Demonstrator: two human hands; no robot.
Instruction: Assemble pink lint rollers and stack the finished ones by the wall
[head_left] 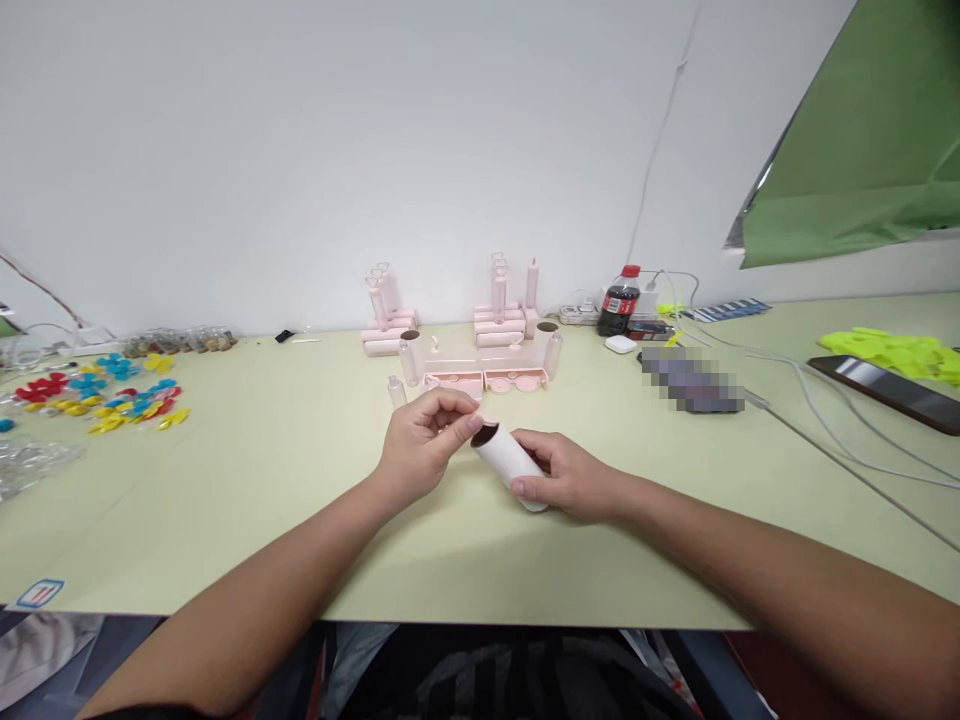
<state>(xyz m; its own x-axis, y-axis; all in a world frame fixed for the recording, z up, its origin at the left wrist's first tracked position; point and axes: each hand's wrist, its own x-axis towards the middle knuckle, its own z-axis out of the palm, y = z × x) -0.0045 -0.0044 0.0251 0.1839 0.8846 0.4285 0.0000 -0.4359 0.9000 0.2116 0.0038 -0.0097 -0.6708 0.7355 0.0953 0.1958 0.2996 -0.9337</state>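
My right hand (566,475) is wrapped round a white cardboard tube (510,465), tilted with its dark open end up and to the left. At that open end, my left hand (431,440) pinches a small pale pink piece (487,419) between thumb and fingers; most of it is hidden by the fingertips. Just beyond my hands lie two open pink trays, the left tray (454,381) and the right tray (551,377), with round pink discs (517,384) in the right one. Small clear bottles (408,362) stand beside them.
Pink tubes (501,338) and slim pink bubble wands (381,300) are grouped against the wall. Colourful plastic flowers (120,390) spread over the left. At right are a cola bottle (619,302), a white case (620,344), a phone (885,392) and loose cables (817,445).
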